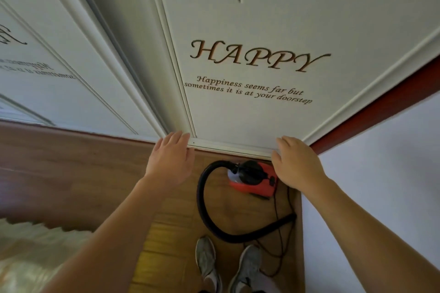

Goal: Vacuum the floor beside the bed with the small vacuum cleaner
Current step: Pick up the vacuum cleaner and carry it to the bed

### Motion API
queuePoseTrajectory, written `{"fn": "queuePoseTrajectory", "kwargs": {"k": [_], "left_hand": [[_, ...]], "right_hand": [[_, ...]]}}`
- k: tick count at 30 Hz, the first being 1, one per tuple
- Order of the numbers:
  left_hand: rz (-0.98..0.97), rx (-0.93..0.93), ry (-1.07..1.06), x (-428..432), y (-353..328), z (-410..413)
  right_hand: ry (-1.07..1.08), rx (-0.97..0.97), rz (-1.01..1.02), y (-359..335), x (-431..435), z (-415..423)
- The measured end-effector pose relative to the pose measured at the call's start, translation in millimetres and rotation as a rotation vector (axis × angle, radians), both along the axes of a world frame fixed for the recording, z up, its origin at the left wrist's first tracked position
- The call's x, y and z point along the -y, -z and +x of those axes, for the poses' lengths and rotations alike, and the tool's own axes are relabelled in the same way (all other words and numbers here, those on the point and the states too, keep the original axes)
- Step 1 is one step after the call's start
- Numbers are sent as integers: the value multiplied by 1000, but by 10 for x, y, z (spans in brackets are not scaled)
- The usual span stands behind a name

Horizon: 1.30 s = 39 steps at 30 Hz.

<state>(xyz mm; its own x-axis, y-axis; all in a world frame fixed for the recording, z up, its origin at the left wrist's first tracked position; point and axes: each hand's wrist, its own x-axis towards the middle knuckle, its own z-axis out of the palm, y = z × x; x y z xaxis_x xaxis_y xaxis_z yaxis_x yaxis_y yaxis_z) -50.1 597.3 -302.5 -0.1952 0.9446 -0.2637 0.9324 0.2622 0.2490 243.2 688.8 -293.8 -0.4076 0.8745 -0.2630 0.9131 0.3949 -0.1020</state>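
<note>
A person's two grey shoes stand on the wooden floor in a narrow strip, with a pale fluffy cover, possibly the edge of the bed, at near left. Just beyond the feet a black hose loops across the boards beside a thin cord. Both lead to the small vacuum cleaner, red and black, which sits on the floor against the foot of a white door lettered "HAPPY". The left hand and right hand reach out above the machine, fingers straight and spread, holding nothing. The task appears to be at its opening step, with the cleaner not yet picked up. The next move likely calls for lowering both hands to grip the body and the hose.
</note>
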Motion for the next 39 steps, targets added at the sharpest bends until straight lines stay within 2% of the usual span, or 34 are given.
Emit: {"fn": "queuePoseTrajectory", "kwargs": {"k": [13,20,29,39], "left_hand": [[-177,130,-88,6,2240,381],[-210,146,-94,13,3279,418],[-253,197,-219,1,4222,443],[-298,226,-390,-5,4831,441]], "right_hand": [[-43,37,-186,2171,-314,52],[-47,78,-259,3265,-468,63],[-56,93,-277,4283,-670,6],[-34,64,-301,5015,-987,35]]}}
